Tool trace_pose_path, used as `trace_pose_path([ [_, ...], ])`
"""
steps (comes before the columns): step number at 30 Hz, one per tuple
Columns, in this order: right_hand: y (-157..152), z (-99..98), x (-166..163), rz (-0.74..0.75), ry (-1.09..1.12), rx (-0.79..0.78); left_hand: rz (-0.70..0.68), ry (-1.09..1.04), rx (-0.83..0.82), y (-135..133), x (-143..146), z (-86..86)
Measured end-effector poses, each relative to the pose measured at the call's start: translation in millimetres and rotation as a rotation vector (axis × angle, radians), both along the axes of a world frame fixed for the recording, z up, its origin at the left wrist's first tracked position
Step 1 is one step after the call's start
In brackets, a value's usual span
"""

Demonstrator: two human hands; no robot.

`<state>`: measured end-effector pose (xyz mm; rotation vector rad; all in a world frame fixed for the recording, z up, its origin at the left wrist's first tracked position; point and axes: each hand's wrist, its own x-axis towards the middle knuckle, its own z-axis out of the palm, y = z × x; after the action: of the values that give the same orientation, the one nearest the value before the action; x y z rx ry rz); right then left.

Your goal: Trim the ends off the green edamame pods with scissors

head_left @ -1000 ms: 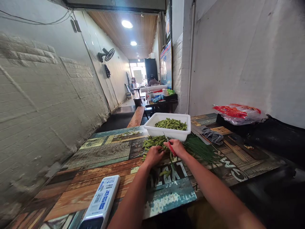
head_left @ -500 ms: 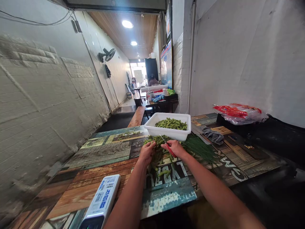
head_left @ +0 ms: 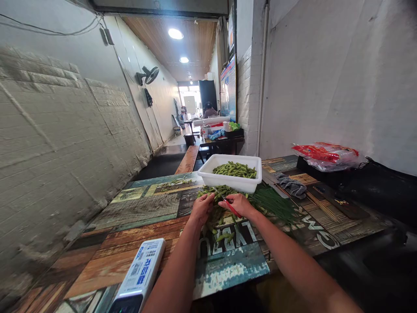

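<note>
My left hand (head_left: 202, 207) pinches a green bean pod (head_left: 212, 194) above a heap of green pods (head_left: 217, 204) on the patchwork table (head_left: 137, 213). My right hand (head_left: 238, 204) is closed on red-handled scissors (head_left: 228, 203), whose blades point left at the pod held by the left hand. Just behind the hands stands a white plastic tub (head_left: 233, 177) holding more green pods (head_left: 235, 169). A few loose pods (head_left: 224, 237) lie on the table below my hands.
A bunch of long green chives (head_left: 272, 202) lies right of the heap, then a grey rag (head_left: 291, 185) and a red-and-clear plastic bag (head_left: 325, 154). A white and blue box (head_left: 140, 274) lies at the near left. Pod scraps (head_left: 174, 182) sit far left; a wooden bench (head_left: 187, 158) stands behind.
My left hand has lifted from the heap with a pod pinched in it. The scissors in my right hand have tipped down and leftward to meet that pod.
</note>
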<state>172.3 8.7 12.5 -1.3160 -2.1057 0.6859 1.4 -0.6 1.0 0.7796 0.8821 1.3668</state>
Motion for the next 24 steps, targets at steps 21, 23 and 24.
trace_pose_path([
  [21,2.4,-3.7,-2.1,-0.028,-0.125,-0.028,0.032,-0.062,-0.037,2.9,-4.8,-5.4],
  [23,3.1,-4.0,-2.3,-0.053,-0.131,-0.017,0.025,-0.088,-0.054,2.4,-5.3,-3.0],
  [24,3.4,-4.0,-2.3,-0.065,-0.129,-0.010,0.023,-0.095,-0.058,2.3,-5.4,-2.0],
])
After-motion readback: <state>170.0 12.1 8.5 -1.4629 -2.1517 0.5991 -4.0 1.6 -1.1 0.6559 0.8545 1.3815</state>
